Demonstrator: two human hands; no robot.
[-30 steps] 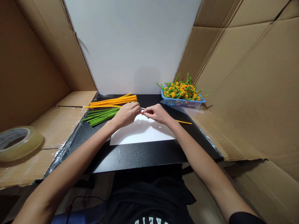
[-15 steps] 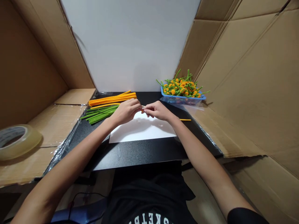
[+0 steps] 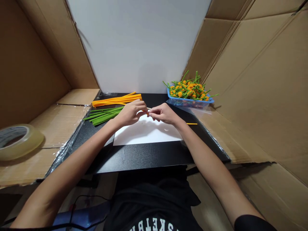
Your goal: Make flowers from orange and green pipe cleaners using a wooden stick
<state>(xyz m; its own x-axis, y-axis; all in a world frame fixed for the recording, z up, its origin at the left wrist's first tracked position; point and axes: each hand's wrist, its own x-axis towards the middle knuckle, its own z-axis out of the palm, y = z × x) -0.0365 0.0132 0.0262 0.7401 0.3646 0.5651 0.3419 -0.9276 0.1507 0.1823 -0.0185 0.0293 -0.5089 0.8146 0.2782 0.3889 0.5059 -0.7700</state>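
Over the far part of a white sheet [image 3: 144, 136], my left hand [image 3: 133, 112] and my right hand [image 3: 165, 114] meet at the fingertips. Both are closed in a pinch around a small orange piece [image 3: 147, 114], mostly covered by the fingers. A thin pale stick shows just behind the fingertips. Orange fuzzy stems [image 3: 115, 100] lie behind my left hand, and green stems [image 3: 106, 116] lie beside its wrist. One yellow-orange strip [image 3: 192, 124] sticks out to the right of my right wrist.
A blue basket [image 3: 190, 102] of orange balls on green stems stands at the back right on clear plastic. A tape roll [image 3: 20, 141] rests on cardboard at the left. Cardboard walls flank the black table [image 3: 144, 157], with a white panel behind.
The fingertips have shifted slightly around the orange piece, and less of it shows. The whole view has moved a little; both hands stay together over the sheet.
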